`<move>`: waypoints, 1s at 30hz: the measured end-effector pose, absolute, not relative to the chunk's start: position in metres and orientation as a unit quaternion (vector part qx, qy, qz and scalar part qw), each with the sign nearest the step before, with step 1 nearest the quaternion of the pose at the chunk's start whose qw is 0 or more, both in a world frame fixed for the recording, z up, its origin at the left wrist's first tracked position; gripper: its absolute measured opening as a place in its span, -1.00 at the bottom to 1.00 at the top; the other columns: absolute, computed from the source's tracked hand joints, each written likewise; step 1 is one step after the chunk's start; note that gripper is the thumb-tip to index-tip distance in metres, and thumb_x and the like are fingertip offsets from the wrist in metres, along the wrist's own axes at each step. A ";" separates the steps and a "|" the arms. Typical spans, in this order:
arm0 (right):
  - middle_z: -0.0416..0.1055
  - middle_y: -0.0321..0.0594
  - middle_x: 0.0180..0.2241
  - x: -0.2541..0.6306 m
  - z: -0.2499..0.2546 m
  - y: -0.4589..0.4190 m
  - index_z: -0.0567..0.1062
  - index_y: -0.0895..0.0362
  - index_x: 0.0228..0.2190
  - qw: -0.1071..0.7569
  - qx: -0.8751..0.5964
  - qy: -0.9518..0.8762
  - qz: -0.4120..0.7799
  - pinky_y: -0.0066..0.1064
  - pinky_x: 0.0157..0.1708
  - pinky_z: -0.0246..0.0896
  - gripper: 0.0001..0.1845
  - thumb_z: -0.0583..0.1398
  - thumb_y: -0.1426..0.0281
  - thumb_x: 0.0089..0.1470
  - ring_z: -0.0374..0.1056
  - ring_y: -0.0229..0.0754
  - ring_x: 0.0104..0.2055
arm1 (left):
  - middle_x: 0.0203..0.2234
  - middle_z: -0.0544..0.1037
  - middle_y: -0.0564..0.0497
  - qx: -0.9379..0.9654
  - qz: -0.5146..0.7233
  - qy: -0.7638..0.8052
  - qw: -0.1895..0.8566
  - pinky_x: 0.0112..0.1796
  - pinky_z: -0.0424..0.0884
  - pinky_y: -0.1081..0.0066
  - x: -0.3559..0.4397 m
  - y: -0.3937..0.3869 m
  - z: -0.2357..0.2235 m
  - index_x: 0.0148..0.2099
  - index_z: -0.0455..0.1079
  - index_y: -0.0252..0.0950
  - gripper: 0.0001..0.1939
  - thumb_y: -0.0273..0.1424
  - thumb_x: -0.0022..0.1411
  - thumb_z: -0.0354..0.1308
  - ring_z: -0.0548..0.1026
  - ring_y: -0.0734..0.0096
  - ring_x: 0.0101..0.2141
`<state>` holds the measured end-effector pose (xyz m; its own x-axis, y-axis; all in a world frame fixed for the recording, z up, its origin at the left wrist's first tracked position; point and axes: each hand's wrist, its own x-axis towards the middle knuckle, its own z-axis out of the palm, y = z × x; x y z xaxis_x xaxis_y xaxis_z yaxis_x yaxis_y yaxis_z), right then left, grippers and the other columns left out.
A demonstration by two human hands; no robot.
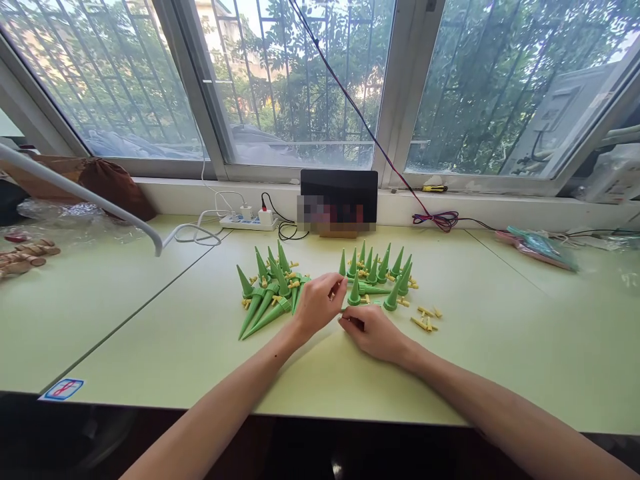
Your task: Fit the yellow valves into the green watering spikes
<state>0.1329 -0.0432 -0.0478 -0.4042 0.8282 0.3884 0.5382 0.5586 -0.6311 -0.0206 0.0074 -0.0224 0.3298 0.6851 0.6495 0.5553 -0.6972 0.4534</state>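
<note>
My left hand [321, 301] is closed in a pinch above the table, at the right edge of one group of green plant-watering spikes [269, 300]. Just below and to the right, my right hand [374, 331] is also closed, its fingertips near those of the left. A small green bit shows by the right fingertips; what either hand grips is mostly hidden. Behind the hands stands a second group of green spikes [391, 295], most with points up and some lying down. Small yellow valve pieces are attached to several spikes. Loose yellow pieces [420, 325] lie right of my right hand.
The pale table [500, 360] runs to the windowsill. A black screen [339, 197] stands at the back, beside a white power strip [250, 221]. Coiled cable [440, 220] and plastic packets [540, 248] lie at the right. A white curved bar [85, 190] crosses the left side.
</note>
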 end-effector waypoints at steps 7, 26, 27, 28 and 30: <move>0.20 -0.38 -0.62 0.132 -0.049 -0.042 0.30 0.14 -0.57 0.363 -0.412 -0.801 0.239 -0.48 -0.50 -0.05 -0.73 0.10 0.44 0.17 0.06 -0.34 -0.55 | -0.50 0.47 0.05 0.804 0.374 0.461 -0.015 -0.41 0.23 0.44 -0.070 -0.011 -0.006 -0.37 0.34 -0.25 -0.78 -0.35 0.33 0.01 0.37 0.45 -0.50; 0.23 -0.38 -0.61 0.133 -0.050 -0.043 0.39 0.15 -0.52 0.349 -0.418 -0.800 0.252 -0.49 -0.49 -0.02 -0.78 0.12 0.46 0.16 0.08 -0.35 -0.55 | -0.16 0.53 -0.07 0.804 0.236 0.546 0.020 -0.22 0.42 0.32 -0.107 -0.021 -0.028 -0.04 0.38 -0.25 -0.78 -0.35 0.29 0.06 0.53 0.22 -0.23; 0.23 -0.39 -0.60 0.133 -0.050 -0.043 0.39 0.15 -0.52 0.349 -0.417 -0.800 0.253 -0.50 -0.49 -0.02 -0.78 0.12 0.46 0.16 0.08 -0.35 -0.55 | -0.16 0.52 -0.07 0.805 0.241 0.541 0.024 -0.21 0.42 0.32 -0.103 -0.022 -0.028 -0.03 0.37 -0.26 -0.78 -0.37 0.29 0.06 0.53 0.23 -0.23; 0.24 -0.38 -0.60 0.133 -0.049 -0.043 0.40 0.15 -0.52 0.348 -0.417 -0.800 0.253 -0.50 -0.49 -0.01 -0.79 0.13 0.45 0.16 0.08 -0.35 -0.55 | -0.16 0.52 -0.07 0.807 0.247 0.536 0.029 -0.21 0.41 0.33 -0.100 -0.022 -0.029 -0.02 0.37 -0.26 -0.78 -0.38 0.30 0.05 0.53 0.25 -0.25; 0.26 -0.38 -0.59 0.133 -0.049 -0.043 0.40 0.15 -0.52 0.348 -0.418 -0.800 0.253 -0.50 -0.48 -0.01 -0.79 0.12 0.46 0.17 0.10 -0.34 -0.54 | -0.16 0.52 -0.05 0.809 0.261 0.525 0.040 -0.26 0.41 0.35 -0.096 -0.023 -0.028 0.00 0.36 -0.25 -0.76 -0.37 0.30 0.04 0.51 0.34 -0.36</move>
